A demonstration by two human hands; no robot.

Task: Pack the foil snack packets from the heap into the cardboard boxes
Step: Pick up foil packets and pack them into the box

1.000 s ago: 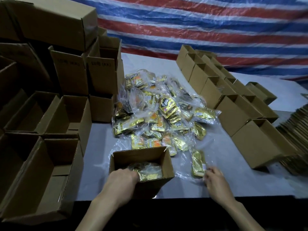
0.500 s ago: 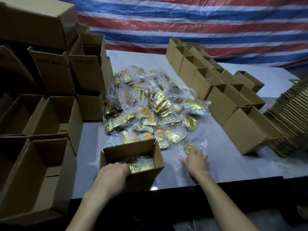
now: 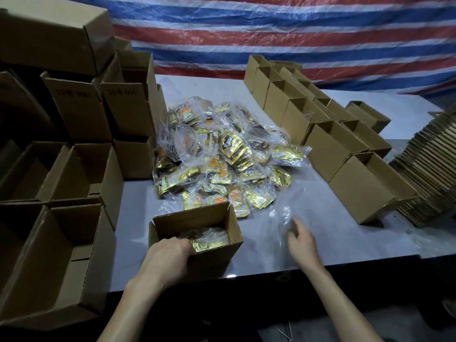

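A heap of gold foil snack packets (image 3: 222, 159) in clear wrap lies mid-table. In front of it stands a small open cardboard box (image 3: 229, 233) holding a few gold packets (image 3: 209, 241). My left hand (image 3: 167, 255) grips that box's near wall, fingers hooked over the rim. To the right of the box, my right hand (image 3: 299, 239) hovers low over the table. Its fingers are curled on a blurred, clear-wrapped foil packet (image 3: 285, 224).
A row of open empty boxes (image 3: 360, 186) runs along the right of the heap. Larger open boxes (image 3: 81, 174) are stacked on the left. Flattened cardboard (image 3: 434, 169) is piled at the far right. The table's front edge (image 3: 259, 274) is close to my arms.
My right hand closed on the single packet lying right of the box and lifted it off the table towards me. The left hand stayed on the box's wall.
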